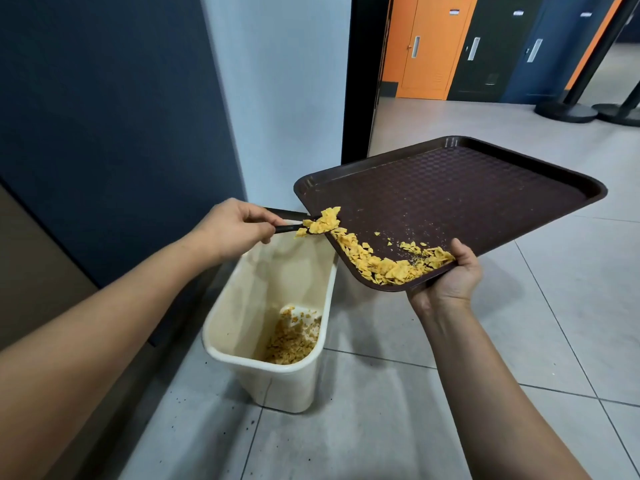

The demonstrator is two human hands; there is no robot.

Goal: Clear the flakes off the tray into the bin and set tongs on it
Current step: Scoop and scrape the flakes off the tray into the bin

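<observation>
Nearest the viewer: two bare forearms reach forward over a tiled floor, speckled dark beside the bin.
Bin: cream bin stands on the floor below the left fingers, with a heap of crumbs at its bottom.
Right hand: right hand grips the tray's near corner, thumb on the rim, fingers curled underneath and hidden.
Tray: brown tray is held tilted, low corner over the bin's mouth, likely so the flakes slide down.
Flakes: yellow flakes lie banked along the low rim, just beside the right thumb; a clump sits at the tong tips.
Left hand: left hand has its fingers narrow, closed round the black tongs.
Tongs: tips touch the tray's edge above the bin, seemingly raking flakes off.
Progress: partway, by my judgement; much remains on the tray.
Beyond the fingers: dark blue wall, pale corner, black door frame.
Farthest: orange, dark and blue lockers, and stanchion bases.
</observation>
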